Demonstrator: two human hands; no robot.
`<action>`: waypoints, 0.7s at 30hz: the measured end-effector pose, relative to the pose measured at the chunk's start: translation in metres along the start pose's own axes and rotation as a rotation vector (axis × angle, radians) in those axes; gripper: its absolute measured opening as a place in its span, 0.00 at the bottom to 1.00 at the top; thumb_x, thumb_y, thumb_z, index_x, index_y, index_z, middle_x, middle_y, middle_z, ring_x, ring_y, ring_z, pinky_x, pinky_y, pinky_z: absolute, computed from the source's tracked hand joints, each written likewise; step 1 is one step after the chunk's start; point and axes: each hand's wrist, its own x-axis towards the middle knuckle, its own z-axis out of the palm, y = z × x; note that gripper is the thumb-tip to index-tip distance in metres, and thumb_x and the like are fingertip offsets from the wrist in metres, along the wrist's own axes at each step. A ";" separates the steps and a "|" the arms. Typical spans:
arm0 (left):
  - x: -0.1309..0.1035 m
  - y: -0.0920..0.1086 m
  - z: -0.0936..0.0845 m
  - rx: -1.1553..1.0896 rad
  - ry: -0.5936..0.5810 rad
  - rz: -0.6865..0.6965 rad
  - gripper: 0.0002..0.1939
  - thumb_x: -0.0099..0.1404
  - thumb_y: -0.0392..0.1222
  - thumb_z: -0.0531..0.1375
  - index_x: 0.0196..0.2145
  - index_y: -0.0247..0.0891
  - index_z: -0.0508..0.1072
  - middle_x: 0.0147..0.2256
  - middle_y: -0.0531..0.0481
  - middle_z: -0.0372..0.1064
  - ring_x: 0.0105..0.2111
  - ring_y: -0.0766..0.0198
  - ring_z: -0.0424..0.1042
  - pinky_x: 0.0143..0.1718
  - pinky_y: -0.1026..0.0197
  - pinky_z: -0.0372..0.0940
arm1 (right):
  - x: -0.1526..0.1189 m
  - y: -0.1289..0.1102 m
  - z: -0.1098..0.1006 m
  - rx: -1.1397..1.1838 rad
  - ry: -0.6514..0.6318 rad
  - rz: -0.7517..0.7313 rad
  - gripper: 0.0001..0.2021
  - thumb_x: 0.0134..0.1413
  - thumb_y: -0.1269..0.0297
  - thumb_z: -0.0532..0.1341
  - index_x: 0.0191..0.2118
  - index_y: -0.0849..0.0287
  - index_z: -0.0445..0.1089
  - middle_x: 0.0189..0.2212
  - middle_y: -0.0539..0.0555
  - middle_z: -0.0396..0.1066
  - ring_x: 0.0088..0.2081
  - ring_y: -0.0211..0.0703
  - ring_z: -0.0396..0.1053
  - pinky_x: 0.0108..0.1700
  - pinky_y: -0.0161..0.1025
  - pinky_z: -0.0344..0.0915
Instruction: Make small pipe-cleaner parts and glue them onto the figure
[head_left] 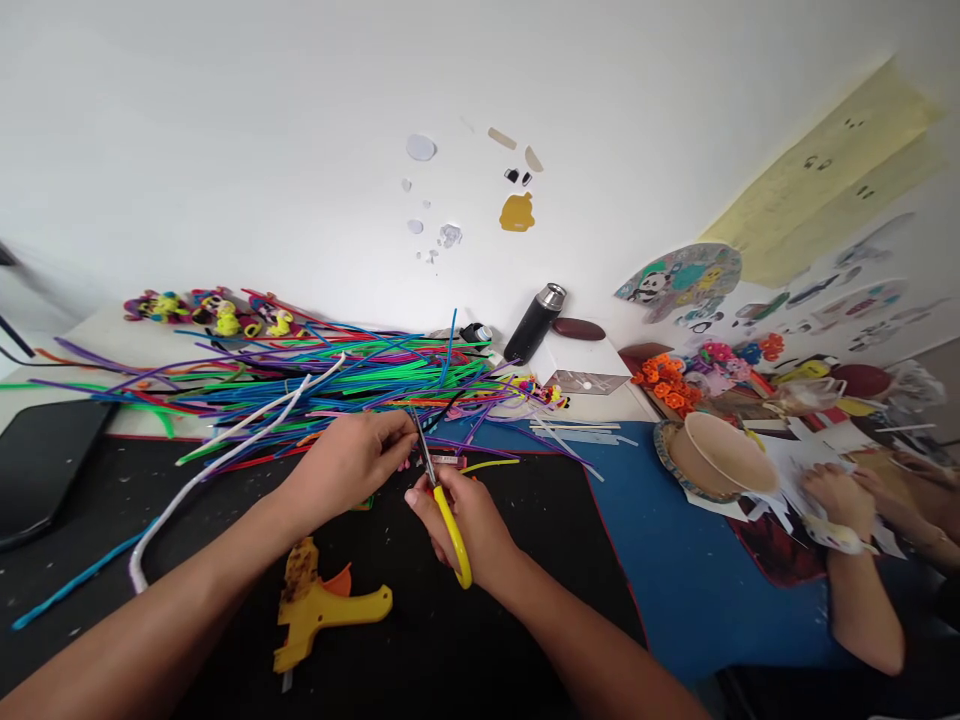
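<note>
My right hand (469,515) grips yellow-handled scissors (442,500), whose blades point up toward my left hand. My left hand (352,458) pinches a small pink piece of pipe cleaner (406,463) right at the blades. Both hands work over a black mat (225,520). Just behind them lies a big heap of coloured pipe cleaners (322,385). A yellow glue gun (319,605) lies on the mat under my left forearm.
A long white pipe cleaner (217,460) curves across the mat at left. A black flask (534,322) leans by the wall. At right, another person's hands (840,495) work on paper beside a paper bowl (716,455) and orange craft flowers (664,382).
</note>
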 end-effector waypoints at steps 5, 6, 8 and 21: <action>0.000 -0.002 0.006 0.056 0.006 0.021 0.15 0.74 0.49 0.53 0.33 0.43 0.74 0.25 0.52 0.73 0.23 0.60 0.68 0.29 0.60 0.55 | -0.002 0.005 0.002 -0.056 0.046 0.007 0.14 0.67 0.47 0.68 0.40 0.52 0.71 0.21 0.44 0.63 0.22 0.41 0.66 0.25 0.34 0.60; 0.000 -0.001 0.007 0.075 0.003 0.032 0.15 0.74 0.49 0.53 0.33 0.43 0.73 0.25 0.52 0.73 0.24 0.59 0.68 0.29 0.60 0.55 | -0.003 0.007 0.002 -0.061 0.053 0.016 0.13 0.67 0.48 0.68 0.40 0.52 0.71 0.21 0.45 0.63 0.23 0.41 0.66 0.25 0.34 0.60; -0.001 0.000 0.009 0.114 -0.003 0.056 0.14 0.73 0.47 0.52 0.31 0.44 0.71 0.25 0.50 0.73 0.25 0.58 0.69 0.30 0.60 0.56 | -0.005 0.010 0.001 -0.053 0.057 0.041 0.12 0.68 0.50 0.67 0.41 0.52 0.72 0.21 0.45 0.63 0.22 0.41 0.66 0.26 0.34 0.60; -0.003 0.000 0.030 0.171 -0.097 0.081 0.14 0.74 0.42 0.51 0.29 0.43 0.68 0.25 0.49 0.72 0.23 0.59 0.68 0.29 0.58 0.53 | -0.017 0.021 0.000 0.059 -0.053 0.229 0.14 0.71 0.48 0.65 0.43 0.52 0.66 0.18 0.38 0.57 0.14 0.34 0.58 0.15 0.29 0.57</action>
